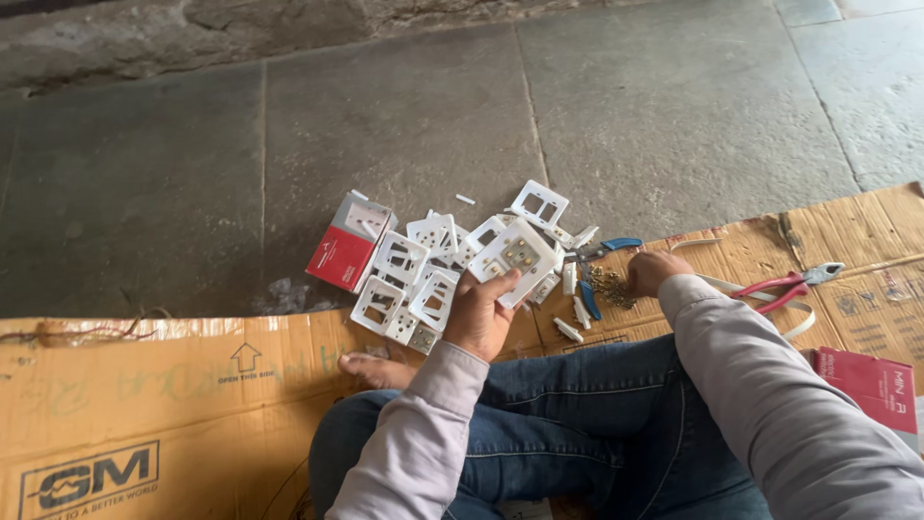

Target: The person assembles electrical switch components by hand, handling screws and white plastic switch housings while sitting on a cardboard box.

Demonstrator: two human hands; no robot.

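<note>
White socket plates point(409, 279) crowd beside blue pliers point(592, 265) and red box point(348, 246).

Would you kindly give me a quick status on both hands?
Left hand holds white socket. Right hand down on small screws. Blue pliers beside it.

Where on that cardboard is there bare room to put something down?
Bare cardboard lies left of the foot, and between the right hand and the red pliers. It is crowded around the white socket pile by the left hand.
</note>
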